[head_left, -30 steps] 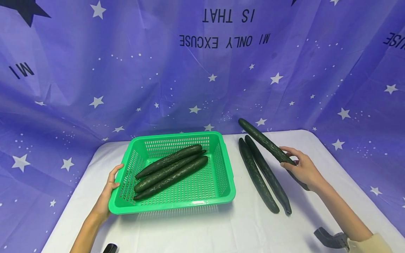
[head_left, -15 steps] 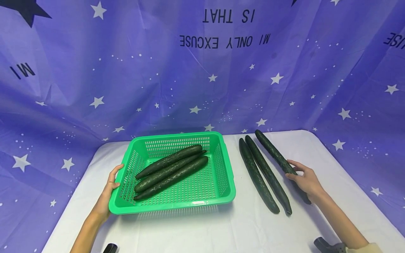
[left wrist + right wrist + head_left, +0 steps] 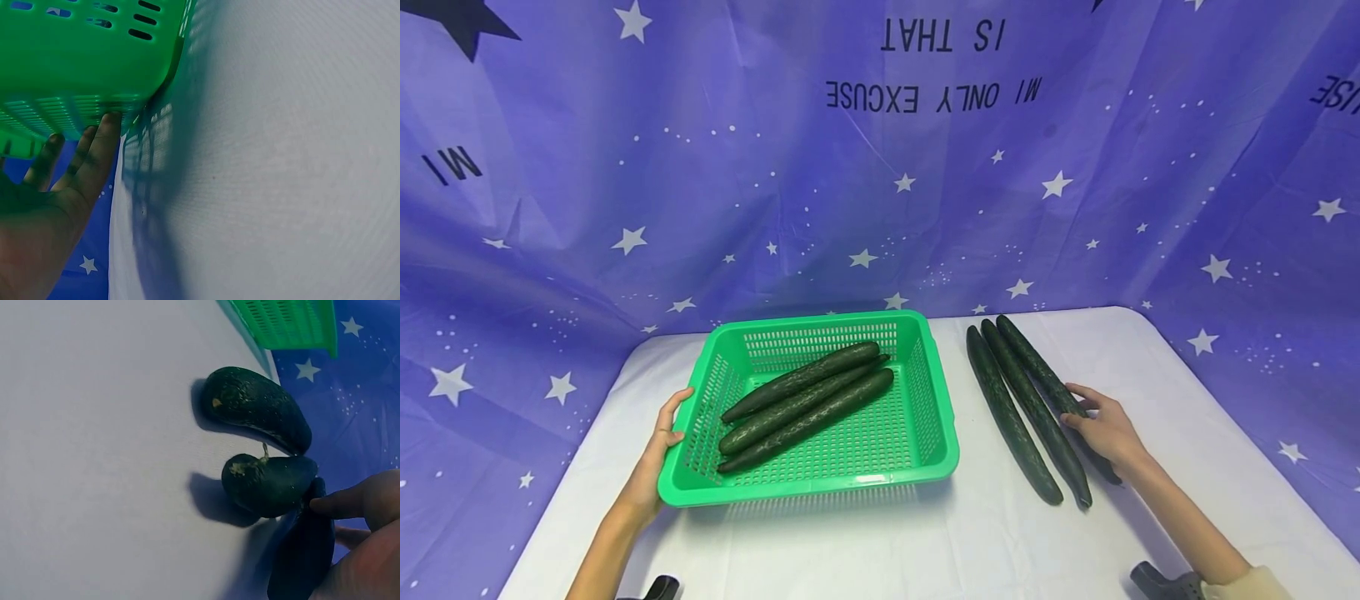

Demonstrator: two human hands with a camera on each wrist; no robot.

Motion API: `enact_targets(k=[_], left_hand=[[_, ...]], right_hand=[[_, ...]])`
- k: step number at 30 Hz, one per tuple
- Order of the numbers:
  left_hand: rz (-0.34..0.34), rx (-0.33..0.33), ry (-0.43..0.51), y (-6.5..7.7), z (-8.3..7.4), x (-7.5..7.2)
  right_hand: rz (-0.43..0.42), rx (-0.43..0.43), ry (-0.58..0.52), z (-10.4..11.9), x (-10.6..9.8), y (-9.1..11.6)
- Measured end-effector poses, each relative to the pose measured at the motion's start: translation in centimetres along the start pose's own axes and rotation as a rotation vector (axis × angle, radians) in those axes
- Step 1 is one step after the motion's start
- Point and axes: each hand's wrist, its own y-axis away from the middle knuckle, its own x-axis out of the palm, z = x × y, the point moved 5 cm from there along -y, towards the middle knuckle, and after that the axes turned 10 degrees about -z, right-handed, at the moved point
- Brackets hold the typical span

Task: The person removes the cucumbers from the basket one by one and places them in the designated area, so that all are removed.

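In the head view my left hand (image 3: 651, 462) holds the left rim of a green plastic basket (image 3: 943, 421). The left wrist view has its fingers (image 3: 100, 153) reaching up against the slotted outer wall. Inside the basket lie three dark green cucumbers (image 3: 805, 417), side by side on a slant. My right hand (image 3: 1105, 425) grips the near half of another cucumber (image 3: 1030, 346), the rightmost of three on the table. Thumb and fingers are on either side of it. To its left lie a middle cucumber (image 3: 1033, 408) and an outer cucumber (image 3: 1011, 421), their near ends apart.
A white cloth covers the table (image 3: 850, 550). Behind it hangs a purple-blue star-printed curtain (image 3: 775, 167). A dark wrist device (image 3: 1161, 579) shows by the right forearm, another black device (image 3: 661, 587) by the left.
My right hand has lowered its cucumber from above the table to the right of the other two, then shifted it left, close beside the middle one. The left hand and basket stay put.
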Motion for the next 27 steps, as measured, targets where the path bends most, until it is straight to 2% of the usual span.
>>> enact_targets(k=[4,19,27], left_hand=[[0.001,0.003,0.004,0.00,-0.05,0.02],[0.007,0.008,0.011,-0.04,-0.16,0.12],[0.003,0.006,0.017,-0.03,-0.19,0.15]], right_hand=[[0.009,0.001,0.020,0.09,0.36,0.17],[0.101,0.015,-0.040,0.41,0.96,0.54],[0.141,0.021,-0.007,0.61,0.95,0.36]])
